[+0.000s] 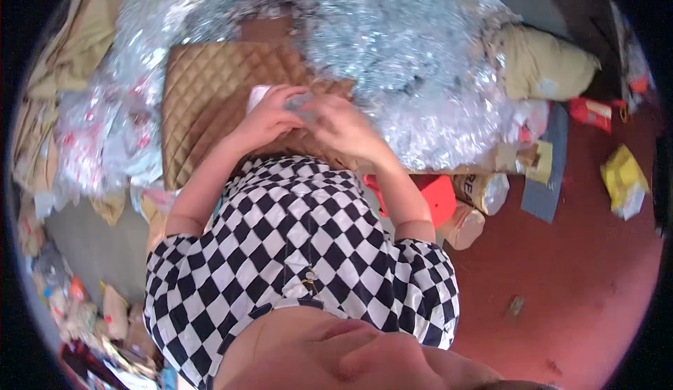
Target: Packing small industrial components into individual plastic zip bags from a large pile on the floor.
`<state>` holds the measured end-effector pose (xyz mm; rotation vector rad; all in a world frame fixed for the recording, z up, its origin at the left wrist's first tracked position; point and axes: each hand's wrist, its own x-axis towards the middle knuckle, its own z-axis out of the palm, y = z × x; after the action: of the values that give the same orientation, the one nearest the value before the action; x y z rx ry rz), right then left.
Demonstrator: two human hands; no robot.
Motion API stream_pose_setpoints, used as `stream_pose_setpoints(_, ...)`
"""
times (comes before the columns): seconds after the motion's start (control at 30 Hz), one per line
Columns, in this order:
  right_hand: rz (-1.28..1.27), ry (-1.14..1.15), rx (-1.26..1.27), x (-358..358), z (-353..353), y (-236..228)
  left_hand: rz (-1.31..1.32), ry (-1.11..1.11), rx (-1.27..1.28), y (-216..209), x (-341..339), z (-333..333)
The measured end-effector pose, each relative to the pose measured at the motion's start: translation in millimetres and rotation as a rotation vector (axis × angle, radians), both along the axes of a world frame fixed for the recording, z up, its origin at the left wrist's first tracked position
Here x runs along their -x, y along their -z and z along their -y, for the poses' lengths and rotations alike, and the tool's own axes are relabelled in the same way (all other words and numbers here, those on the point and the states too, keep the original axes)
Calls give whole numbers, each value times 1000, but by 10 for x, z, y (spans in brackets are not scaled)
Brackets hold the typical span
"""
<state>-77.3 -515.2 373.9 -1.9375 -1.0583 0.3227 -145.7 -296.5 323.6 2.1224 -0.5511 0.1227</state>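
Observation:
Close together in front of my checkered shirt, my two hands meet over a brown quilted pad [193, 102]. A small clear, greyish plastic piece [298, 101] sits between them. My left hand [268, 118] is closed, its fingers curled against the piece's left side. From the right, my right hand [341, 125] grips the same piece with bent fingers, somewhat blurred. A white item [258, 95] shows behind the left fingers; I cannot tell whether that hand holds it. The piece's exact kind is too small and covered to make out.
A large heap of shiny clear plastic [392, 39] spreads beyond the pad and to its right. More plastic scraps [98, 137] lie at the left. A stuffed beige sack [547, 64], a red container [438, 199] and a yellow packet [624, 179] are at the right.

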Motion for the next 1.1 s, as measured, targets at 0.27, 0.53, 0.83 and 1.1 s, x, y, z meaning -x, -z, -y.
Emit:
stream_pose_setpoints(0.27,311,225,143,-529,874,-4,-102,-525,426,355,-497,79)
stream_pose_setpoints(0.53,139,1001,-420,-1361,2624,231,-26,-393,-545,1165,536,59)
stream_pose_setpoints(0.83,765,1144,259,-1707,1868,868,-417,-257,-442,1473,661,-368)
stream_pose_setpoints(1.1,692,793,242,-2566,934,238,-499,-288,-405,1076,375,-525)
